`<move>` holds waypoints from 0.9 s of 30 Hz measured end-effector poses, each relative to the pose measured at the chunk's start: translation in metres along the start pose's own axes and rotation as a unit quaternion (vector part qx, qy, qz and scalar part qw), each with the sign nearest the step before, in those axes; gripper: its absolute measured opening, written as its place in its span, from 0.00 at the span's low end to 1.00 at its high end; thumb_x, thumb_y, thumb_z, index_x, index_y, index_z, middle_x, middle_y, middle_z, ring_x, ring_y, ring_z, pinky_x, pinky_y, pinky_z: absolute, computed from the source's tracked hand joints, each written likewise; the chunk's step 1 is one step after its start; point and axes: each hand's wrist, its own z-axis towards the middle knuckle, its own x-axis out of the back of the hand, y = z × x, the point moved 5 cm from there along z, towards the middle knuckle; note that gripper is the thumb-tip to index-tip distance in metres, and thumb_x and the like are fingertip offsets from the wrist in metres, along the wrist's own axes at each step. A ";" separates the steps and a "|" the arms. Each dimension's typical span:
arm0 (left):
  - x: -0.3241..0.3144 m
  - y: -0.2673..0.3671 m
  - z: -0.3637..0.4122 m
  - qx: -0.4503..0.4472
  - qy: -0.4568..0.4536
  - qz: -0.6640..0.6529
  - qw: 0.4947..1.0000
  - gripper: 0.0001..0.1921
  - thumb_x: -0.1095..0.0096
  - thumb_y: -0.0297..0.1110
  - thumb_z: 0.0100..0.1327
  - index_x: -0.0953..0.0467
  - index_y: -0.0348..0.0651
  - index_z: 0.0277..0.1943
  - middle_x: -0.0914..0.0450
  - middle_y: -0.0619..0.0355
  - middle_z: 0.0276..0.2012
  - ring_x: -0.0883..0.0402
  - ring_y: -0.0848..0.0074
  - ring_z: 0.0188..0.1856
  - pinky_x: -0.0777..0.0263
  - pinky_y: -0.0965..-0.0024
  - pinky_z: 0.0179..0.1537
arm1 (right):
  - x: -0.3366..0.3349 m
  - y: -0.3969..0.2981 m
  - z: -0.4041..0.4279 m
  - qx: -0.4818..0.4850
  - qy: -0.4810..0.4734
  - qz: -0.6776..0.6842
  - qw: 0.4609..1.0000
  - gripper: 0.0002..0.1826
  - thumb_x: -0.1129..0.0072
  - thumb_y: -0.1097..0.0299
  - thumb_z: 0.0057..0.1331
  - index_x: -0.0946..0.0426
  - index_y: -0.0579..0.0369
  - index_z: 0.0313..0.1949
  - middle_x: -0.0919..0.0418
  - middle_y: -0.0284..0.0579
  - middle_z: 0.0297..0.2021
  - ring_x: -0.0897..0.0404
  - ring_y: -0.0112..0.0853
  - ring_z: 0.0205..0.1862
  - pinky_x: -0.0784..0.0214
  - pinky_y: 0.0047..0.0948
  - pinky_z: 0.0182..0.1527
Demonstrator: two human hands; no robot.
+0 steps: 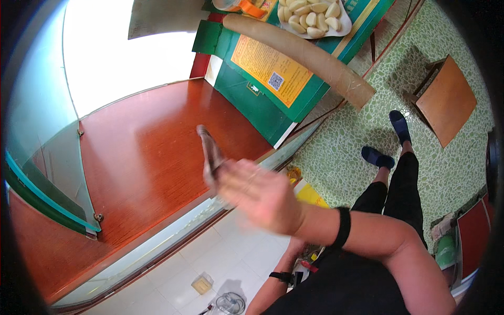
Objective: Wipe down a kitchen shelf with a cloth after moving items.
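Note:
My right hand reaches over a glossy red-brown wooden surface. It is blurred by motion, with its fingers closed on a dark brownish, cloth-like item; the blur hides what this is exactly. A black band circles my right forearm. Below it, my left forearm comes up from the bottom edge with a black strap near the wrist. My left hand is mostly hidden behind the right forearm. Past the right hand stands a green cardboard box with a yellow printed label.
A rolling pin lies across the box. Peeled garlic cloves fill a white dish beside an orange-trimmed container. Glass panels edge the surface at left. A wooden stool stands on the green pebble-patterned floor.

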 end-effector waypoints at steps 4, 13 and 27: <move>-0.013 0.044 -0.015 0.089 0.029 0.100 0.991 0.21 0.34 0.43 0.65 0.20 0.33 0.51 0.16 0.57 0.41 0.19 0.72 0.42 0.25 0.67 0.47 | 0.014 0.046 -0.015 -0.075 -0.014 -0.064 0.995 0.20 0.45 0.80 0.53 0.18 0.61 0.46 0.16 0.54 0.43 0.15 0.48 0.47 0.23 0.43 0.56; -0.036 0.048 -0.029 0.036 0.033 -0.094 0.994 0.22 0.41 0.47 0.70 0.24 0.35 0.55 0.18 0.57 0.43 0.19 0.76 0.36 0.26 0.69 0.35 | -0.007 -0.001 0.014 0.038 0.017 0.026 0.999 0.15 0.44 0.71 0.59 0.19 0.60 0.46 0.15 0.57 0.45 0.14 0.45 0.47 0.24 0.43 0.57; -0.028 0.006 0.013 0.034 0.020 0.099 0.994 0.23 0.37 0.46 0.62 0.19 0.30 0.46 0.15 0.51 0.38 0.17 0.71 0.39 0.24 0.64 0.44 | -0.004 0.076 0.066 -0.279 -0.062 0.258 0.923 0.09 0.56 0.73 0.77 0.25 0.61 0.47 0.22 0.40 0.27 0.24 0.28 0.26 0.29 0.29 0.32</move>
